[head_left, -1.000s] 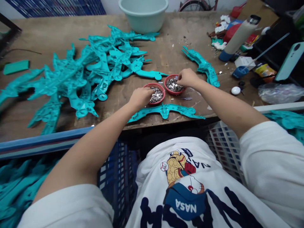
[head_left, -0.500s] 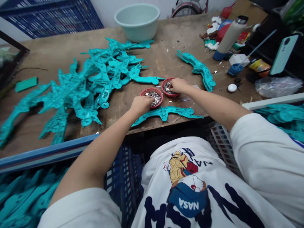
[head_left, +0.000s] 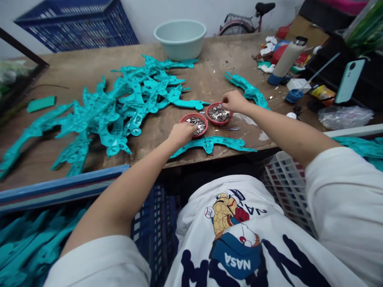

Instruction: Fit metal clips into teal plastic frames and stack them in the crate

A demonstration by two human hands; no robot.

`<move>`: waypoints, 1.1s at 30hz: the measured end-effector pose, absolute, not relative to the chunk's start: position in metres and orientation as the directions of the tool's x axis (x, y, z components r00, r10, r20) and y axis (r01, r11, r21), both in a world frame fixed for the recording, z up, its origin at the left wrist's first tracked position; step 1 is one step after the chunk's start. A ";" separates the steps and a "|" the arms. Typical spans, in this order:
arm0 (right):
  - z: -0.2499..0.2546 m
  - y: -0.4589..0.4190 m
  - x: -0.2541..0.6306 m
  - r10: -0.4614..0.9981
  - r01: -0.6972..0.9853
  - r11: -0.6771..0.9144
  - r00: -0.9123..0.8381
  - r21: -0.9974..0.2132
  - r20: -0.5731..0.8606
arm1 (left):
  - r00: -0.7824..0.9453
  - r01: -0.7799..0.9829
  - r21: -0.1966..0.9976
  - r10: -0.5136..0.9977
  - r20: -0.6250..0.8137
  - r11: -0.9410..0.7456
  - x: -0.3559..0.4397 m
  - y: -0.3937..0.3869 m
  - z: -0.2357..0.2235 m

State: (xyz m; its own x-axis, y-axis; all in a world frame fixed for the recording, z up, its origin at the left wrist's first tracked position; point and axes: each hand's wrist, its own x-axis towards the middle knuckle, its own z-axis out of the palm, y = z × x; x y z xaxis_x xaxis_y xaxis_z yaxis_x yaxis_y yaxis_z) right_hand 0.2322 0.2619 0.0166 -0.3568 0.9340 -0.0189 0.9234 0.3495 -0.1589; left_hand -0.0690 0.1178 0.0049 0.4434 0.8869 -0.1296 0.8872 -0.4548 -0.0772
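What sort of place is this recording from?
Likely a small manual assembly workshop: a worn wooden workbench piled with teal moulded plastic parts, small red baskets of shiny metal pieces, and plastic crates nearby.

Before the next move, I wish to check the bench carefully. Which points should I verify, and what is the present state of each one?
1. Left hand at the left red basket: ok, fingers over the pieces.
2. Right hand at the right red basket: ok.
3. Something pinched in the right hand's fingers: cannot tell.
4. Silver pieces inside both baskets: ok.
5. Slim metal tool lying apart from both hands: ok.
6. Table around the baskets free of loose silver bits: not ok, some lie further up the table.
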 end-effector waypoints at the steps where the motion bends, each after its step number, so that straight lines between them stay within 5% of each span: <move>1: 0.020 0.258 0.241 0.934 0.913 0.355 -0.357 -0.203 0.027 | 0.438 0.891 -0.067 0.890 -0.128 -0.448 -0.069 0.119 0.005; 4: 0.022 0.232 0.265 0.911 0.823 0.407 -0.400 -0.397 0.104 | 0.433 0.899 -0.019 0.894 -0.114 -0.438 -0.066 0.119 0.004; 7: 0.013 0.195 0.280 0.871 0.728 0.402 -0.491 -0.555 -0.014 | 0.531 0.847 0.040 0.847 -0.025 -0.530 -0.054 0.110 -0.001; 12: -0.002 0.163 0.292 0.826 0.738 0.266 -0.507 -0.620 -0.248 | 0.732 0.681 -0.003 0.680 -0.046 -0.732 -0.022 0.083 -0.018; 17: -0.013 0.155 0.297 0.702 0.692 0.083 -0.551 -0.717 -0.451 | 0.695 0.710 0.018 0.696 -0.181 -0.704 -0.009 0.067 -0.019; 22: -0.027 0.145 0.290 0.728 0.674 -0.037 -0.488 -0.738 -0.482 | 0.662 0.728 0.017 0.698 -0.274 -0.685 -0.009 0.057 -0.007; 33: -0.008 0.129 0.269 0.795 0.817 0.193 -0.455 -0.543 -0.402 | 0.683 0.710 0.061 0.665 -0.301 -0.702 -0.009 0.050 0.003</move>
State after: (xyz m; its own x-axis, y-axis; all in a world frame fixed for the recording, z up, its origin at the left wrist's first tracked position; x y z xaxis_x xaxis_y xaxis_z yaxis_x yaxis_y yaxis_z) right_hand 0.2688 0.1288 -0.0081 -0.4546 0.7947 -0.4022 0.8175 0.1930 -0.5427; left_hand -0.0094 0.0504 0.0034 0.6833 0.6650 -0.3014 0.7098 -0.7018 0.0609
